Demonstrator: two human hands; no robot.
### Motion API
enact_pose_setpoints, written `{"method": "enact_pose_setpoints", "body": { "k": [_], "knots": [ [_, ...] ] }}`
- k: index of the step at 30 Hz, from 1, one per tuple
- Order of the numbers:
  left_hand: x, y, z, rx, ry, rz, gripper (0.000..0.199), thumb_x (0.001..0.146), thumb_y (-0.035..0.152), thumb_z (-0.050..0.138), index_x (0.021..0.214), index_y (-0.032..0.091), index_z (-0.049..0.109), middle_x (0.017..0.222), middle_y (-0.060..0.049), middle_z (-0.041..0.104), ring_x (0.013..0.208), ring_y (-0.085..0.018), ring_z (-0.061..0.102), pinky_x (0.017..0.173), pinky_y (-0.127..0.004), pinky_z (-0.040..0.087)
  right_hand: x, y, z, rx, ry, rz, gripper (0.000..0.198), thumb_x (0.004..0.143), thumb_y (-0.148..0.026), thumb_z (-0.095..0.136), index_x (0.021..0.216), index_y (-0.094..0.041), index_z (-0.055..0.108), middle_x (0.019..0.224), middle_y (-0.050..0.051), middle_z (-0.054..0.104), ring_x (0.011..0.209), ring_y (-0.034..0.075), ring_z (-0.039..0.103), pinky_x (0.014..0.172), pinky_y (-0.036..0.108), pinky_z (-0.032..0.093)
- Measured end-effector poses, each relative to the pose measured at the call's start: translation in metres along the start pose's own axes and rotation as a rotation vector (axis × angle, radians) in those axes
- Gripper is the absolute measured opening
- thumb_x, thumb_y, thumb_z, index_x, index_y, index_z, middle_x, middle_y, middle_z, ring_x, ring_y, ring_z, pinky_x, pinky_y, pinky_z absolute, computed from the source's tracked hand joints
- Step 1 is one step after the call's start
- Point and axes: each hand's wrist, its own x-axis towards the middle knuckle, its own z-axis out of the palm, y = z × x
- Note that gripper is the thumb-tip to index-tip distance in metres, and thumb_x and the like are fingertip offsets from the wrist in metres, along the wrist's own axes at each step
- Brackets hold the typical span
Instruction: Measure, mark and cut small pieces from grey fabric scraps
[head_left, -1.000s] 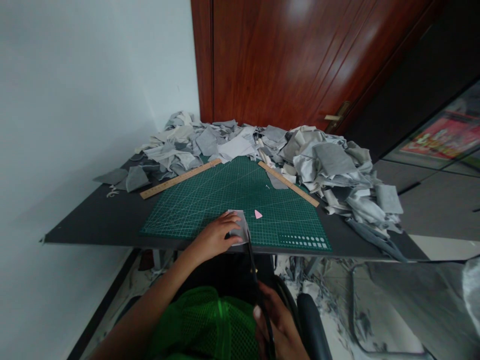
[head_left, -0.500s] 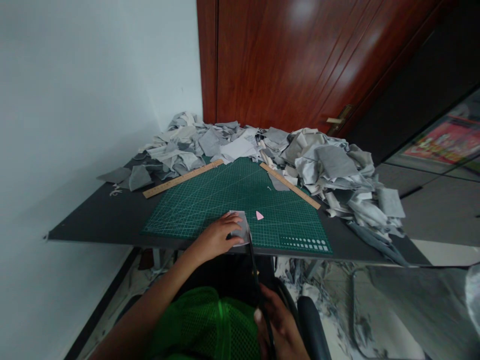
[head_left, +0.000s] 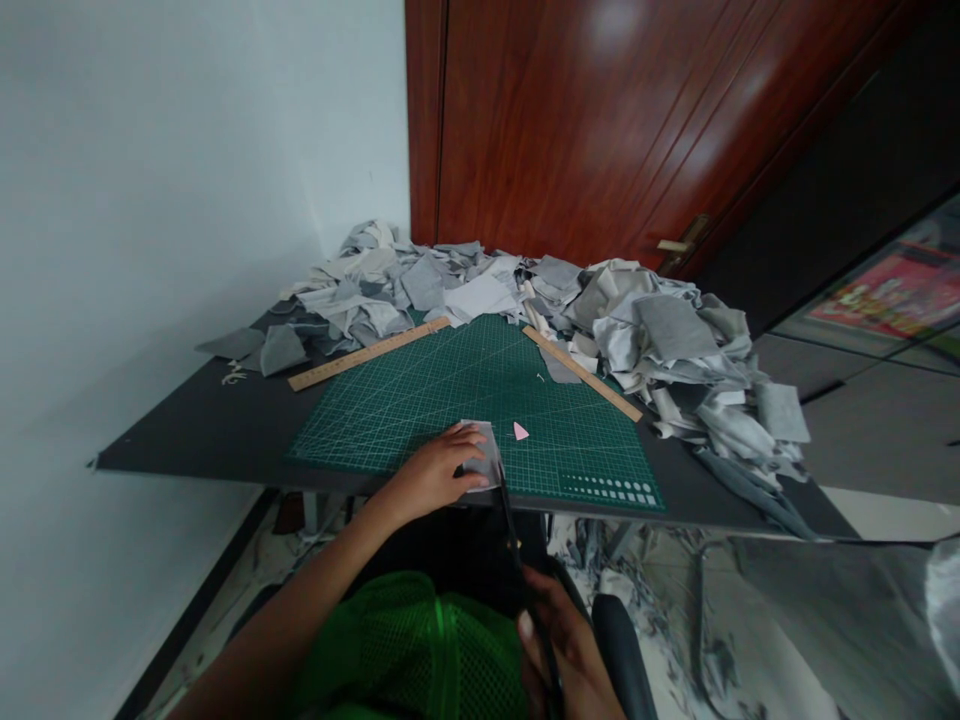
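Looking down through the head view, I am spreading my left hand [head_left: 431, 470] over a small light-grey fabric piece [head_left: 491, 458], which is lying close to the near edge of the green cutting mat [head_left: 420, 400]. The fingers are splaying loosely and pressing from above rather than pinching. My right hand [head_left: 562, 630] is closing round the black handles of the fabric shears [head_left: 510, 522], down in front of the tabletop [head_left: 187, 430]. The blades are pointing away from me, their tips meeting the fabric's right edge; how wide they are gaping, I cannot tell.

The pink tailor's chalk [head_left: 520, 431] is lying just to the right of the fabric. Farther back, a left wooden ruler [head_left: 367, 354] and a right wooden ruler [head_left: 585, 374] are slanting across the mat's edges, with heaped grey scraps [head_left: 675, 330] crowding behind.

My left thumb is sitting near the blades, so a nick is looking like the main danger, should the hand be creeping rightward. Light finger pressure could be letting the fabric twist, leaving its edge crooked. With the handles hanging below the tabletop's level, a tilting wrist could be lifting or folding the cloth.
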Motion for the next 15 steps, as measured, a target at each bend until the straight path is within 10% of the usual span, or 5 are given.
{"method": "enact_pose_setpoints", "body": {
  "k": [15],
  "knots": [
    [0.001,-0.002,0.001,-0.036,-0.013,-0.017,0.018,0.084,0.025,0.08,0.099,0.021,0.07,0.129,-0.007,0.069,0.132,-0.026,0.058,0.124,-0.049,0.03,-0.001,-0.014,-0.001,-0.129,-0.046,0.022,0.078,0.078,-0.07,0.075,0.139,-0.025,0.056,0.068,-0.002,0.062,0.04,0.007,0.041,0.037,0.019,0.03]
  ]
}}
